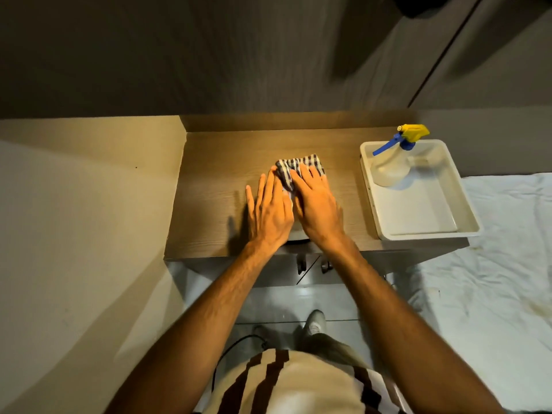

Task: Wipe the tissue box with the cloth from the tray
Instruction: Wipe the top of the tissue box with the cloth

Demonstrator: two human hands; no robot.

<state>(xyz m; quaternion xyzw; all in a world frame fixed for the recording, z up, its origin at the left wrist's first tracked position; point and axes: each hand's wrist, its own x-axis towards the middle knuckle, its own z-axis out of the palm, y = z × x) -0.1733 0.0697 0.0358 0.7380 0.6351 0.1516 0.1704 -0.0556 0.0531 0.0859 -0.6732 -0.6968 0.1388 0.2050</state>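
Observation:
A blue-and-white striped cloth (pixel 294 167) lies bunched on top of the tissue box (pixel 287 196). Only a pale sliver of the box shows between my hands, in the middle of the wooden cabinet top (pixel 215 186). My right hand (pixel 316 207) presses flat on the cloth with its fingers spread over it. My left hand (pixel 268 210) lies stretched along the box's left side, touching the cloth's edge with its fingertips and holding the box steady. The white tray (pixel 418 234) stands at the right end of the cabinet, apart from both hands.
A clear spray bottle (pixel 391 165) with a blue and yellow head stands in the tray's far corner. A beige wall closes the left side. A white sheet (pixel 493 249) lies to the right of the cabinet. A dark panel rises behind.

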